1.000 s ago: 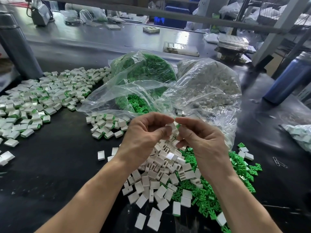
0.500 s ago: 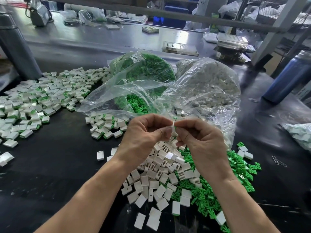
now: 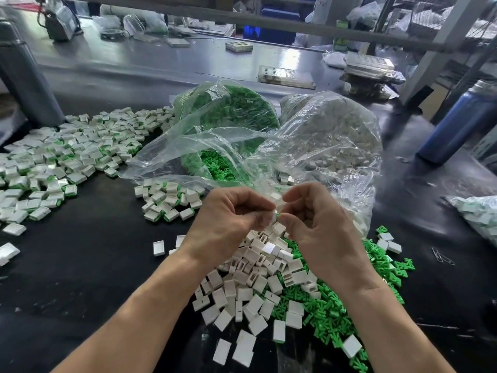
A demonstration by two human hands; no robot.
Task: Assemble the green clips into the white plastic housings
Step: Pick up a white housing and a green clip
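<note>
A: White housing pinched in left hand, green clip pinched in right hand. Fingertips meet, parts touching, held above loose pile.

B: Stock?

A: White housings and green clips heaped on black tabletop below hands. Assembled pcs far left.

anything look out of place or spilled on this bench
Mostly ordinary work piles. Odd ones out: a paper clip lying alone on the black table right of the green clips, and a few white housings strayed to that pile's far right edge.
</note>
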